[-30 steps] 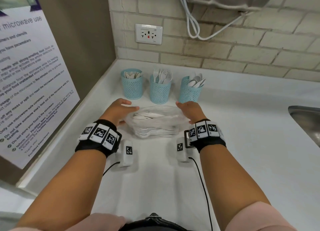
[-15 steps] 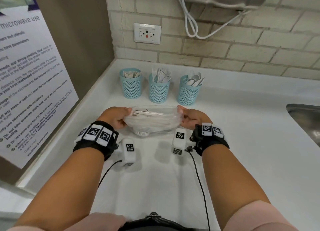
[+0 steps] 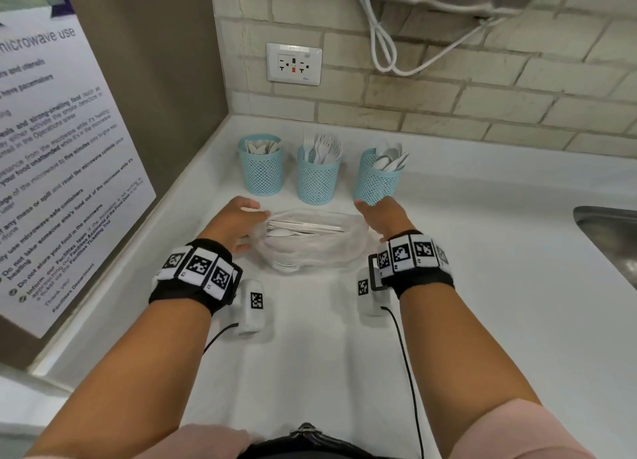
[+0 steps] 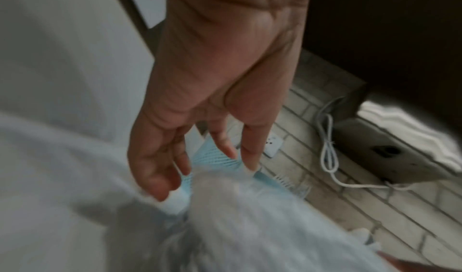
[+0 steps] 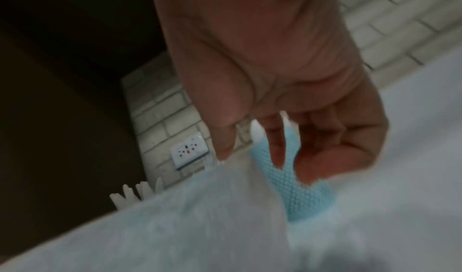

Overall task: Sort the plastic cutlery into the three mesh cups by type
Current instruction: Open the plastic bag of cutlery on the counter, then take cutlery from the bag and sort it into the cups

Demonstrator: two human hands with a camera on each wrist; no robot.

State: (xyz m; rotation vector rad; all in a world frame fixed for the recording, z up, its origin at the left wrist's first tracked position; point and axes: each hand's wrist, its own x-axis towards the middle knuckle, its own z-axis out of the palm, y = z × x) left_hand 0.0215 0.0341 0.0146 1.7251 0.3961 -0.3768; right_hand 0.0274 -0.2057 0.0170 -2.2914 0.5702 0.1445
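Three mesh cups (image 3: 261, 169); one cutlery bag (image 3: 310, 241); two hands (image 3: 234, 222).

Three pale-blue mesh cups stand upright in a row on the white worktop: left cup (image 3: 261, 169) with flat-ended pieces, middle cup (image 3: 317, 177) with forks, right cup (image 3: 377, 179) with spoons. At 6 o'clock of the middle cup lies a clear bag of white cutlery (image 3: 312, 239), handles lying level.

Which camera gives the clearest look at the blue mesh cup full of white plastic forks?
The head view: the blue mesh fork cup stands whole, unblocked. Both wrist views are blurred, showing only fork tips behind the bag.
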